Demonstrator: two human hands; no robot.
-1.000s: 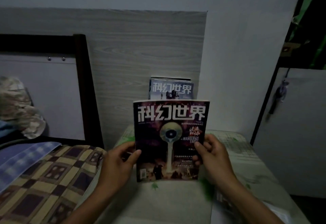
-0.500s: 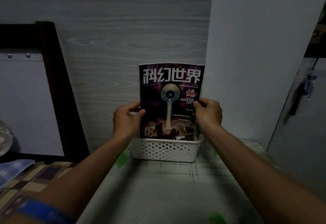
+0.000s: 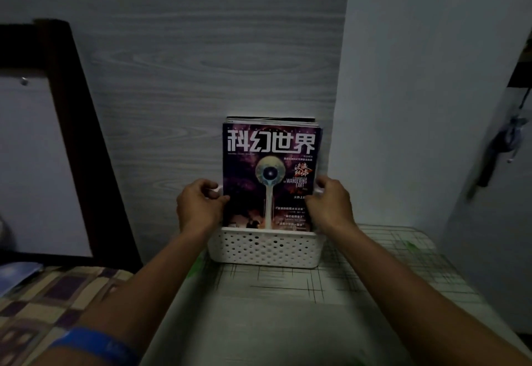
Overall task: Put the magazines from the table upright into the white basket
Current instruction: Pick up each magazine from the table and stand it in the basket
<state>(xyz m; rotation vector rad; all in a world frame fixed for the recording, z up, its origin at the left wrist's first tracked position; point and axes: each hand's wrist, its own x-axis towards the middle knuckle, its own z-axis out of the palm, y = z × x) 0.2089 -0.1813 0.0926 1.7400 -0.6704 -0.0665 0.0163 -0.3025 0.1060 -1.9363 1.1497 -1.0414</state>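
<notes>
1. Magazine (image 3: 270, 175) with the dark purple cover stands upright with its lower edge down inside the white basket (image 3: 266, 247), cover facing the person; the basket is the landmark for everything below
2. Behind it in the basket, the top edges of other magazines (image 3: 270, 119) show just above it, so it looks to be going in at the front of an upright row
3. Left hand (image 3: 198, 207) sits at the basket's left end, thumb curled onto the cover's left edge and fingers wrapped behind, pinching the magazine
4. Right hand (image 3: 328, 201) mirrors it at the basket's right end, thumb on the cover's right edge and fingers curled round the back
5. Gripping both side edges low down, just above the basket rim, probably keeps the thin magazine from flopping or bowing as it settles, and holds it square to the row
6. Basket rests on the table (image 3: 374, 273) hard against the wood-grain panel (image 3: 201, 77) behind it, which likely backs up the leaning stack
7. To the basket's left lies a checked bedspread (image 3: 57, 293) beside a dark bed frame (image 3: 72, 106)
8. Whether the lower edge has reached the basket floor cannot be told; the front wall hides it
</notes>
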